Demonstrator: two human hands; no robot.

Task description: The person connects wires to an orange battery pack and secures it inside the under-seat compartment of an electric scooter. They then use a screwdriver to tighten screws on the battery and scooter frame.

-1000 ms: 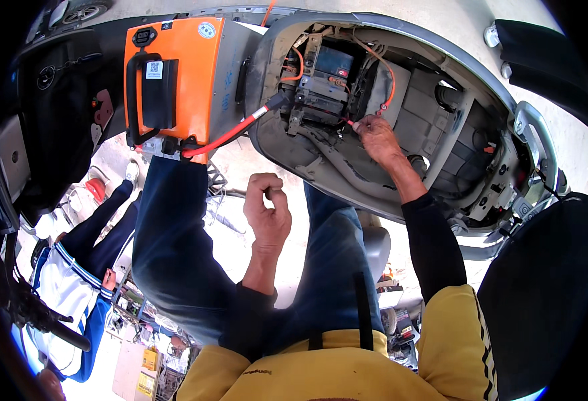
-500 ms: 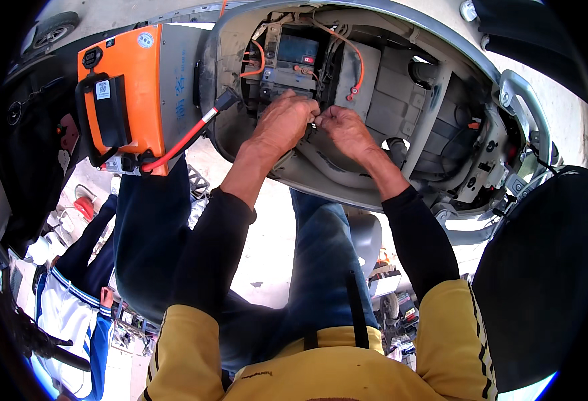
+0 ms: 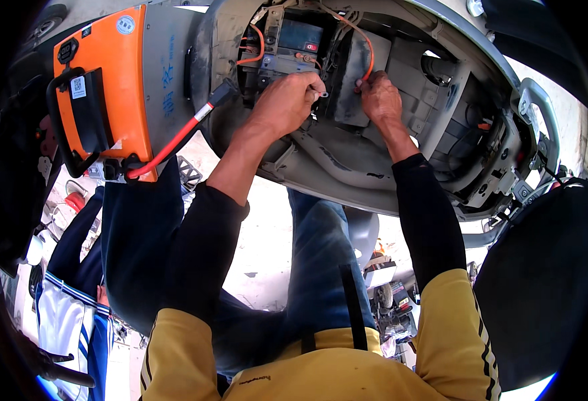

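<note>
Both my hands are inside the open underseat compartment (image 3: 337,157) of a scooter. My left hand (image 3: 284,107) is closed in a pinch, with a small shiny metal piece (image 3: 323,95) showing at its fingertips; it looks like a ring terminal, but most of it is hidden. To its right, my right hand (image 3: 382,103) grips the end of an orange cable (image 3: 370,50) above a grey block (image 3: 348,100). The fingers cover that cable's end. Just beyond my left hand sits a dark blue box-shaped unit (image 3: 300,35) with small orange wires below it.
At the left stands an orange and grey battery case (image 3: 130,80) with a black handle (image 3: 93,113). Its thick red cable (image 3: 173,144) ends in a black connector (image 3: 224,92) over the compartment's rim. A grey frame tube (image 3: 446,110) crosses the right side. Another person (image 3: 67,301) is at lower left.
My right hand has moved away from my left, to the right and farther in, and has taken hold of the orange cable's end. The view has shifted slightly.
</note>
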